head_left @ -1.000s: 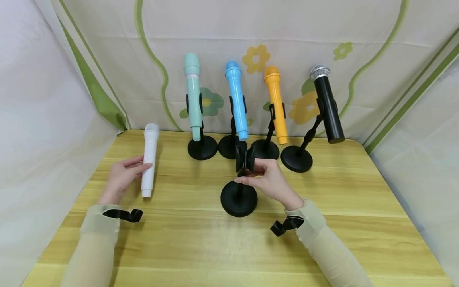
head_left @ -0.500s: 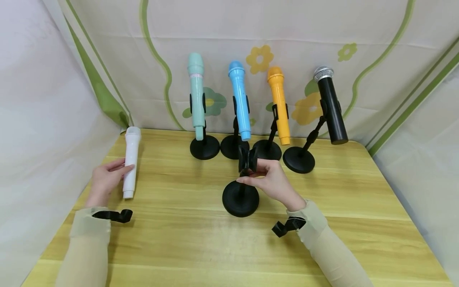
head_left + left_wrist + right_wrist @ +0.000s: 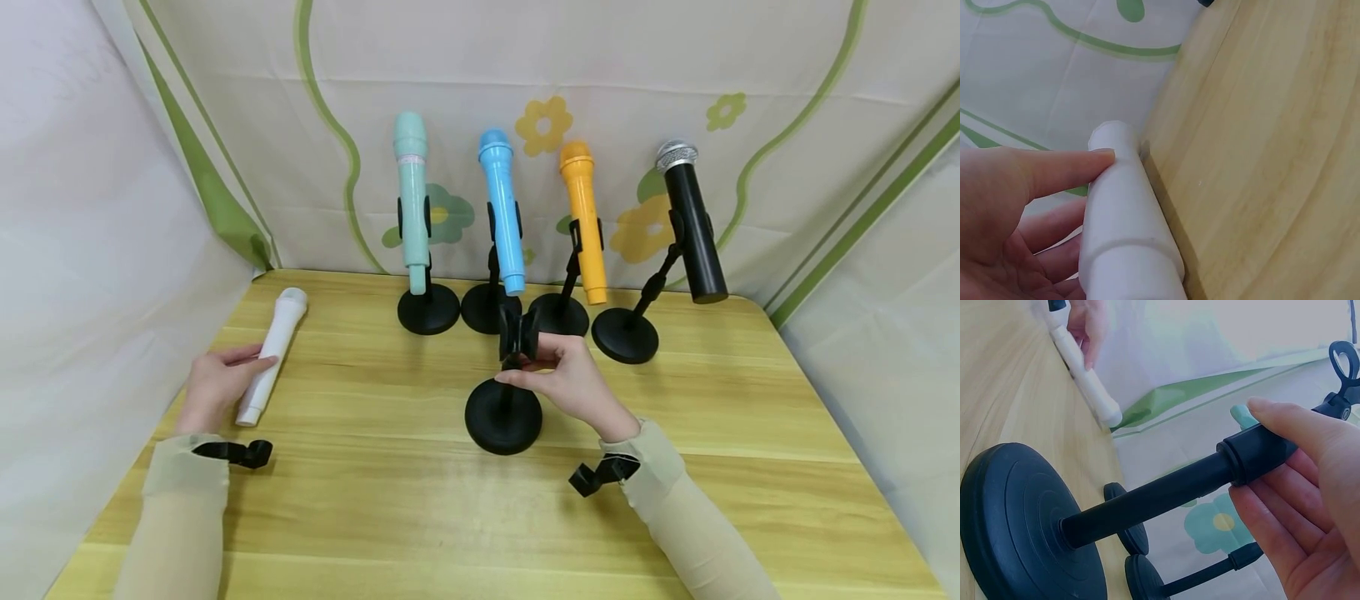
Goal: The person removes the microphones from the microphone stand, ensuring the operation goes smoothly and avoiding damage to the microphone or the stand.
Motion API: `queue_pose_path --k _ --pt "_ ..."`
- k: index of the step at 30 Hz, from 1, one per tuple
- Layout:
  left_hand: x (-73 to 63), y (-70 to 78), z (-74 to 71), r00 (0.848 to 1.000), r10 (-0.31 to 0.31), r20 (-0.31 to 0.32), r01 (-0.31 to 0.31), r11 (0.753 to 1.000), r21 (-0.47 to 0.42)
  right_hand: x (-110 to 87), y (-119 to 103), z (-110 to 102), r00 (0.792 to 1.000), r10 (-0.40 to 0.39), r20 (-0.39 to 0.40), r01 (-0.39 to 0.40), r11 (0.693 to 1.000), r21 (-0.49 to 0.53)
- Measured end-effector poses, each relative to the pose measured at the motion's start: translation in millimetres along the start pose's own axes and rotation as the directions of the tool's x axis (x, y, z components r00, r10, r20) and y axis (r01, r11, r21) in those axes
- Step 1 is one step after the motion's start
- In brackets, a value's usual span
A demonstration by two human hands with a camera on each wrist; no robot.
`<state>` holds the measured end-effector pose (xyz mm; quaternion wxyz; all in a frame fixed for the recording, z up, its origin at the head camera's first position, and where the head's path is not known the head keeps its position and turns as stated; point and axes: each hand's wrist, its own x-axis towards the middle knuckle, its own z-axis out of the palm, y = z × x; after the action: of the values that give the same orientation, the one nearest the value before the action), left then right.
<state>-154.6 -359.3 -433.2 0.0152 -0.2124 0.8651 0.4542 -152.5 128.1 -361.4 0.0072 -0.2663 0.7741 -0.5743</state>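
At the table's left, my left hand (image 3: 217,385) holds a white microphone (image 3: 273,354) between thumb and fingers. The left wrist view has the thumb across the top of the white microphone (image 3: 1129,219), with the fingers at its left side; it lies along the tabletop. My right hand (image 3: 566,379) grips the pole of a black microphone stand (image 3: 504,417) whose round base is on the table and whose clip bears no microphone. In the right wrist view, the thumb and fingers of my right hand (image 3: 1310,487) go round the collar on the pole.
Behind the stand, a row of black stands bears a mint microphone (image 3: 413,208), a blue microphone (image 3: 502,208), an orange microphone (image 3: 583,221) and a black microphone (image 3: 693,229) with a silver head. A flowered curtain (image 3: 450,50) hangs along the table's (image 3: 420,517) back edge.
The white microphone first went left with my left hand, then turned so its head end leans right and its tail end left. My right hand and the stand have stayed in place.
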Motion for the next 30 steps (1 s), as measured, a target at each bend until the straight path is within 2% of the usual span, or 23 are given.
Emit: queue_pose_path --k 7,12,22,30 --pt "0.4 -0.7 -0.3 0.999 -0.039 0.003 0.039 0.998 -0.052 0.0 0.1 0.3 1.0 0.004 -0.002 -0.004 1.0 0.004" --pt "-1.4 -1.3 -0.9 0.999 -0.032 0.003 0.033 0.999 -0.042 0.2 0.9 0.2 1.0 -0.008 0.005 0.008 1.0 0.013" --pt "-0.6 -1.8 -0.3 0.999 -0.029 0.025 0.032 0.995 -0.099 0.7 0.8 0.1 1.0 -0.011 0.007 0.011 1.0 0.011" --pt "-3.2 5.0 -0.7 1.0 -0.014 0.012 0.015 0.994 -0.113 0.1 0.9 0.1 1.0 0.002 0.006 -0.002 1.0 0.015"
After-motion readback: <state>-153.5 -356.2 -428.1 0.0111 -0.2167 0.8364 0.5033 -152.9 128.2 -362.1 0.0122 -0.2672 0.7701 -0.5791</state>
